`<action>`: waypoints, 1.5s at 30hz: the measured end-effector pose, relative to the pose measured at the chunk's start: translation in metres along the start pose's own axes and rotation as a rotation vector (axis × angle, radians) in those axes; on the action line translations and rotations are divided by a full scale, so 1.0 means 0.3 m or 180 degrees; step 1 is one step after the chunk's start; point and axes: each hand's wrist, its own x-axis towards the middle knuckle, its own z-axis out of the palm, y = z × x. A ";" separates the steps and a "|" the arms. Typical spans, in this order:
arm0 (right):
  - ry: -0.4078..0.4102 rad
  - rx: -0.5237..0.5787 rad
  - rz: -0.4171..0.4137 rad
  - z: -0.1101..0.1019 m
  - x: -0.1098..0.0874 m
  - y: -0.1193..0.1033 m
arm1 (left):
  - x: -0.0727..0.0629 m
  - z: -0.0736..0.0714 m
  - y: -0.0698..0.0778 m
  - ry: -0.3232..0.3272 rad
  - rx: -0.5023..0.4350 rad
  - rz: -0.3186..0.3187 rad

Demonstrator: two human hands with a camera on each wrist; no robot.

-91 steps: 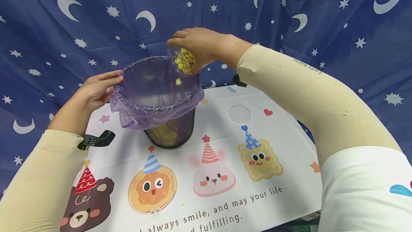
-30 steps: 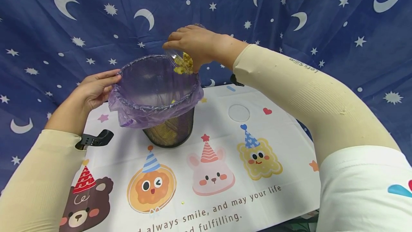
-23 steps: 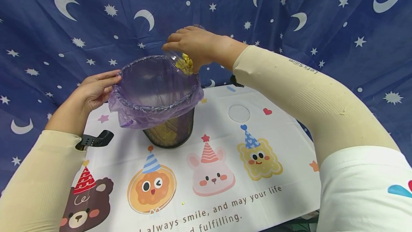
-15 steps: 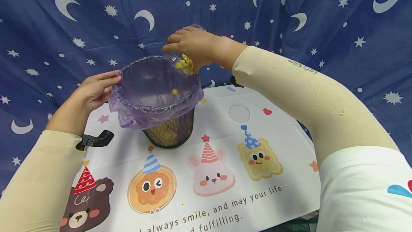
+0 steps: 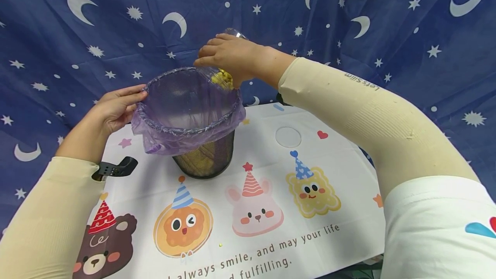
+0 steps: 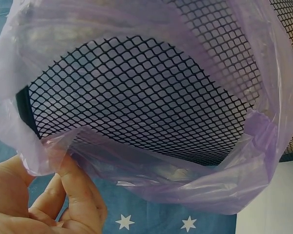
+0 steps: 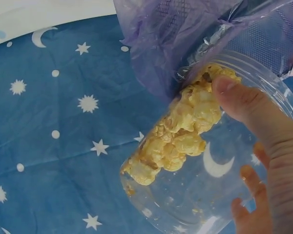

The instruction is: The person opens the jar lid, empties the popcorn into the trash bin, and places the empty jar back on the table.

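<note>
A black mesh wastebasket (image 5: 205, 158) lined with a purple plastic bag (image 5: 170, 139) stands at the table's back left. My left hand (image 5: 118, 106) pinches its rim and the bag's folded edge between thumb and fingers, as the left wrist view confirms. Over the basket's right rim, my right hand (image 5: 232, 57) grips a clear plastic jar (image 7: 180, 204), tilted with its mouth toward the basket. Yellow popcorn (image 7: 178, 131) lies along the jar's lower side, and some reaches its mouth. More yellow shows dimly through the mesh near the basket's bottom.
A clear round lid (image 5: 288, 137) lies on the white printed tablecloth (image 5: 263, 150), right of the basket. One tiny yellow crumb (image 5: 220, 245) sits near the front. A blue moon-and-star curtain (image 5: 271, 12) hangs close behind the table.
My right hand has tipped the jar further, its base rising into view above the hand. Popcorn pieces seen falling into the basket earlier are gone from the air. My left hand stays at the rim.
</note>
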 end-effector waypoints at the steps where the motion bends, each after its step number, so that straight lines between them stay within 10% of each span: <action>1: 0.0002 -0.0010 -0.0011 0.000 0.000 -0.001 | 0.000 0.000 0.000 0.0001 0.0006 -0.0001; 45: 0.0216 -0.0227 0.0034 -0.008 -0.009 -0.003 | -0.008 -0.002 0.003 -0.0052 -0.0030 -0.0015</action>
